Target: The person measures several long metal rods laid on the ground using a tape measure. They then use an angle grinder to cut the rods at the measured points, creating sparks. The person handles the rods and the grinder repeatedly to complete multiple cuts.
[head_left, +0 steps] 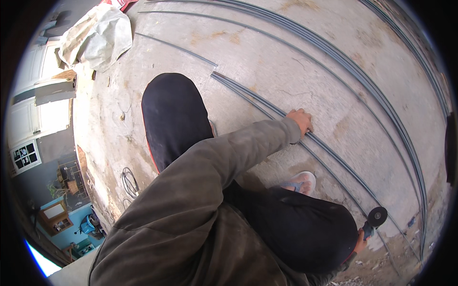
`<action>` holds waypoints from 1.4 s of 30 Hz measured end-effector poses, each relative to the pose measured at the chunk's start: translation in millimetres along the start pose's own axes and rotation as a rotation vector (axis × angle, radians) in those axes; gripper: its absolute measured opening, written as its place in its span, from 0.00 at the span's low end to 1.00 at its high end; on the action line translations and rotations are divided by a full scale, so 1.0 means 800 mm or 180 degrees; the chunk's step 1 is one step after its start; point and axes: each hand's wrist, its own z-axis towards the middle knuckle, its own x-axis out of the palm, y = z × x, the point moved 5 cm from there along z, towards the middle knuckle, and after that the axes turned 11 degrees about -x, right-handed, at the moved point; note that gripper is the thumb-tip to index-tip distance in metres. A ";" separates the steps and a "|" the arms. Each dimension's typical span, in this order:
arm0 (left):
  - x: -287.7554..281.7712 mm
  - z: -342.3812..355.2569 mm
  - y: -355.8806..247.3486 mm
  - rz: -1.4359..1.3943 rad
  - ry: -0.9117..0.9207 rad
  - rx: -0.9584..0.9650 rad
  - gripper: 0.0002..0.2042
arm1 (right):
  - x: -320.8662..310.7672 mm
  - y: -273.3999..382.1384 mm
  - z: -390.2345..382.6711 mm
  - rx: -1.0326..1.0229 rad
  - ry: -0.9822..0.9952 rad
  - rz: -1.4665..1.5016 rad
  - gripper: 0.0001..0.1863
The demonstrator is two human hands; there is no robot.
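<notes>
My left arm reaches across my knees, and my left hand [300, 122] is closed over a small bundle of grey steel rods [248, 97] on the concrete. The fingers curl down at the rods' side; their undersides are hidden. At the lower right, beside my right knee, my right hand [361, 243] grips an angle grinder [368, 229]. Its dark round disc [377, 217] stands over the lower ends of the rods. I cannot tell whether the disc touches them. My knee and leg hide most of the right forearm. A thinner rod [329, 169] runs alongside the bundle.
Longer bundled rods [353, 64] curve across the floor beyond. A short rod piece [176, 49] lies at upper left, near a crumpled pale sheet [98, 38]. A coiled dark cable [129, 182] lies left of my knee. My sandalled foot [299, 183] is close to the rods.
</notes>
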 end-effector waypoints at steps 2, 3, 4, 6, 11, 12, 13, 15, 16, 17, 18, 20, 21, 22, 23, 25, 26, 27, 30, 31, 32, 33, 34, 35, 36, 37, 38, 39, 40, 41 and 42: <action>-0.009 0.002 -0.005 0.0031 -0.0019 0.0013 0.10 | 0.000 0.003 -0.003 0.0020 -0.0032 0.0197 0.16; -0.015 0.004 -0.011 0.0096 -0.0069 0.0073 0.10 | 0.001 -0.001 -0.002 -0.0008 -0.0060 0.0378 0.16; -0.016 0.007 -0.026 0.0118 -0.0096 0.0212 0.10 | -0.015 -0.011 -0.005 -0.0037 -0.0170 0.0512 0.15; -0.017 0.005 -0.033 0.0096 -0.0187 0.0383 0.10 | -0.044 -0.031 0.022 -0.0008 0.0081 0.0058 0.17; -0.015 -0.005 -0.018 0.0398 -0.0376 0.0518 0.11 | -0.016 0.026 0.066 -0.0166 0.0374 -0.0182 0.19; -0.016 -0.003 -0.028 0.0382 -0.0388 0.0567 0.11 | -0.018 0.031 0.069 -0.0141 0.0454 -0.0160 0.20; -0.015 -0.003 -0.035 0.0377 -0.0384 0.0573 0.11 | -0.018 0.035 0.070 -0.0108 0.0581 -0.0131 0.20; -0.014 -0.004 -0.037 0.0363 -0.0412 0.0562 0.11 | -0.016 0.029 0.074 -0.0149 0.0612 -0.0310 0.21; -0.014 -0.003 -0.038 0.0346 -0.0449 0.0563 0.11 | -0.017 0.028 0.080 -0.0186 0.0647 -0.0411 0.21; -0.014 -0.005 -0.038 0.0332 -0.0477 0.0554 0.11 | -0.016 0.019 0.085 -0.0128 0.0675 -0.0514 0.21; -0.014 -0.006 -0.038 0.0328 -0.0503 0.0569 0.11 | -0.014 0.009 0.090 -0.0075 0.0706 -0.0620 0.22; -0.017 -0.008 -0.036 0.0313 -0.0564 0.0564 0.11 | -0.009 0.003 0.095 -0.0034 0.0760 -0.0661 0.22; -0.017 -0.009 -0.034 0.0337 -0.0560 0.0516 0.11 | -0.006 0.006 0.096 -0.0042 0.0779 -0.0594 0.23; -0.016 -0.010 -0.033 0.0361 -0.0556 0.0470 0.11 | -0.004 0.008 0.098 -0.0049 0.0796 -0.0528 0.23; -0.017 -0.010 -0.034 0.0401 -0.0563 0.0442 0.11 | -0.004 0.010 0.100 -0.0065 0.0825 -0.0535 0.23; -0.017 -0.012 -0.033 0.0406 -0.0576 0.0465 0.12 | -0.004 0.012 0.102 -0.0095 0.0878 -0.0550 0.24; -0.018 -0.012 -0.034 0.0404 -0.0585 0.0483 0.12 | -0.006 0.014 0.104 -0.0099 0.0889 -0.0584 0.24; -0.018 -0.013 -0.035 0.0411 -0.0608 0.0481 0.12 | -0.006 0.016 0.105 -0.0103 0.0900 -0.0616 0.24; -0.019 -0.013 -0.038 0.0404 -0.0650 0.0476 0.11 | -0.007 0.018 0.110 -0.0311 0.0857 -0.0755 0.17; -0.019 -0.013 -0.040 0.0388 -0.0643 0.0471 0.11 | -0.006 0.019 0.111 -0.0413 0.0832 -0.0807 0.14; -0.020 -0.013 -0.041 0.0375 -0.0637 0.0463 0.11 | -0.006 0.018 0.111 -0.0463 0.0806 -0.0815 0.14; -0.020 -0.013 -0.041 0.0363 -0.0640 0.0470 0.11 | -0.006 0.015 0.112 -0.0513 0.0781 -0.0824 0.15; -0.021 -0.014 -0.040 0.0351 -0.0642 0.0478 0.11 | -0.005 0.012 0.112 -0.0563 0.0754 -0.0833 0.15; -0.021 -0.013 -0.042 0.0331 -0.0648 0.0496 0.10 | -0.006 0.004 0.112 -0.0484 0.0764 -0.0748 0.15; -0.020 -0.012 -0.044 0.0304 -0.0642 0.0480 0.10 | -0.007 -0.005 0.111 -0.0404 0.0770 -0.0663 0.15; -0.020 -0.011 -0.046 0.0277 -0.0635 0.0469 0.10 | -0.009 -0.014 0.110 -0.0322 0.0772 -0.0578 0.15; -0.022 -0.010 -0.046 0.0258 -0.0633 0.0454 0.09 | -0.007 -0.013 0.108 -0.0358 0.0768 -0.0586 0.15; -0.021 -0.008 -0.044 0.0151 -0.0616 0.0491 0.09 | -0.007 -0.012 0.105 -0.0391 0.0760 -0.0595 0.14; -0.020 -0.004 -0.041 0.0045 -0.0596 0.0533 0.08 | -0.007 -0.012 0.102 -0.0420 0.0747 -0.0604 0.14; -0.019 0.000 -0.037 -0.0065 -0.0584 0.0580 0.08 | -0.007 -0.011 0.099 -0.0352 0.0740 -0.0640 0.17; -0.019 0.002 -0.029 -0.0321 -0.0494 0.0529 0.08 | -0.008 -0.011 0.095 -0.0280 0.0731 -0.0676 0.19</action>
